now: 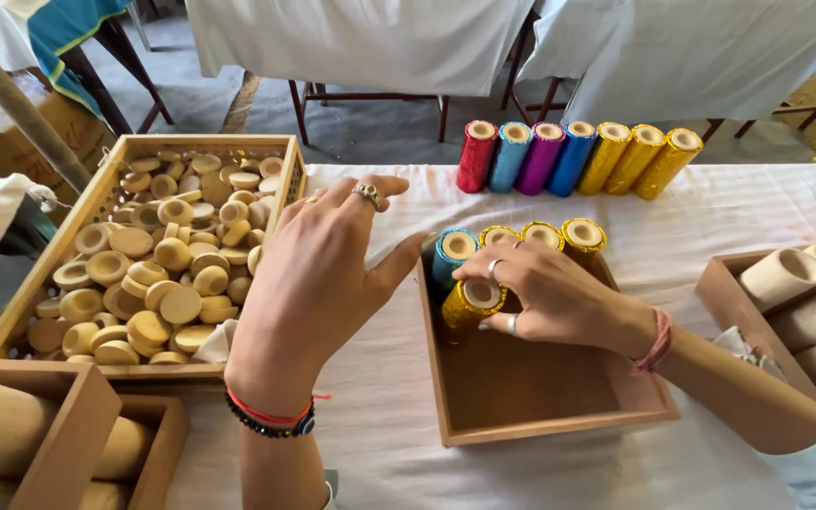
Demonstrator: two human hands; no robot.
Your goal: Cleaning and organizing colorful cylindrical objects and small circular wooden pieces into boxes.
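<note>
right hand [559,297] grips gold tube [471,300] in wooden tray [540,416]; left hand [318,274] hovers.

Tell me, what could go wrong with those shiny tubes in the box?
The right hand grips a gold glitter-wrapped tube beside four upright glittery tubes along the wooden box's back wall; a bump might topple them. The row of coloured glittery tubes lying near the white-clothed table's far edge could roll off.

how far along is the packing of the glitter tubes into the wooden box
Early. Done: four tubes stand along the box's far wall. In hand: the right hand sets a gold tube in front of them; the left hand hovers open. Left: seven tubes lie on the table.
</note>
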